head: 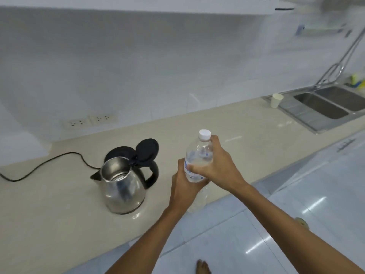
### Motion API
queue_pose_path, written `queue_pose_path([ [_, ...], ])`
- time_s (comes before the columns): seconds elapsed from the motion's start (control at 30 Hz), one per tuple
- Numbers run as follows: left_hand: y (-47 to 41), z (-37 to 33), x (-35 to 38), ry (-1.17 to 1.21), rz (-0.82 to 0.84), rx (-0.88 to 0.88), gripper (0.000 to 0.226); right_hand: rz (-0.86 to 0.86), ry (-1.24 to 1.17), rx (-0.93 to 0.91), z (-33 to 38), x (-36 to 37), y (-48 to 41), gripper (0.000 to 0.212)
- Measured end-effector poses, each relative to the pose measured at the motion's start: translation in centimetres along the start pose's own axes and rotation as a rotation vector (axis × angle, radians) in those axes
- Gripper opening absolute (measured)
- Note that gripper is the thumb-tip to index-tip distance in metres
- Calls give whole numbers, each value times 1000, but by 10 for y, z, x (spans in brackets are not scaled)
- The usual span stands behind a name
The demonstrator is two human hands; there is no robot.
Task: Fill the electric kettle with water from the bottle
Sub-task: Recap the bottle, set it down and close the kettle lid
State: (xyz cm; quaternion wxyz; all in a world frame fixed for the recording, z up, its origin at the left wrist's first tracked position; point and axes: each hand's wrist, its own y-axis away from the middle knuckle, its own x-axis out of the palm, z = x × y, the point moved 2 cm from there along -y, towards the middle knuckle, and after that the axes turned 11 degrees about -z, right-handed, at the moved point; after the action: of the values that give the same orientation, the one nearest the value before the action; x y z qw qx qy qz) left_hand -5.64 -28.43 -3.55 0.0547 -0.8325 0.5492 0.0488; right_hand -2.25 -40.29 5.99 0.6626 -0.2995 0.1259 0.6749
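A steel electric kettle [122,186] stands on the beige counter [49,224] with its black lid [147,150] flipped up and its mouth open. To its right I hold a clear plastic water bottle [198,155] upright near the counter's front edge. Its white cap [204,134] is on. My left hand [184,189] wraps the bottle's lower body. My right hand [217,165] grips its upper body just below the neck.
The kettle's black cord [49,163] runs left across the counter below wall sockets [88,120]. A paper cup [276,100] stands beside a steel double sink [325,104] with a tap [335,70] at the far right. Tiled floor lies below the counter edge.
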Motion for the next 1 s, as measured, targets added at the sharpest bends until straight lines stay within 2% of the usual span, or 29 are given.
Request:
queue_pose_path([
  [0.3,-88,9,76,-20,-21,-28,65,1,-2,2,-63,-7,-102,86],
  [0.67,-205,22,125,-173,-245,-54,50,66,-44,-76,-115,32,-223,85],
  [0.8,-233,28,133,-225,-279,-55,45,43,-72,-84,-124,41,-248,83],
  [1.0,-241,43,135,-265,-323,-97,49,97,-70,-81,-135,55,-258,88],
])
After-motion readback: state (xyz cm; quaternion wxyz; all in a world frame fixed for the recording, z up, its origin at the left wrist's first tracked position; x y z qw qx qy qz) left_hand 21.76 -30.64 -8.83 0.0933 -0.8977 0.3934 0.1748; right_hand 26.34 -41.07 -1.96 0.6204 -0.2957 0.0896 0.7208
